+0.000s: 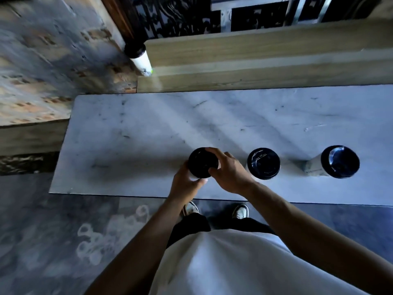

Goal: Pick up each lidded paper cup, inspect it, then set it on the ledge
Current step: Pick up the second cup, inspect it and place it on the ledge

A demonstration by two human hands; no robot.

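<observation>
Four cups on show, and no print is readable: the far cup [140,58] carries a blurred mark low on its white side, nothing more. Both hands are on the near cup [203,162], left of the middle cup [263,163]: left hand [184,184] curls around its side, right hand [230,174] grips the black lid's rim. Its wall is mostly hidden; lifted or resting on the table [131,133], I cannot tell. Right of the middle cup stands the end cup [339,161], faint grey marking unreadable. Far cup sits on the wooden ledge [255,67], up beyond the table. Shoes [240,211] peek below.
</observation>
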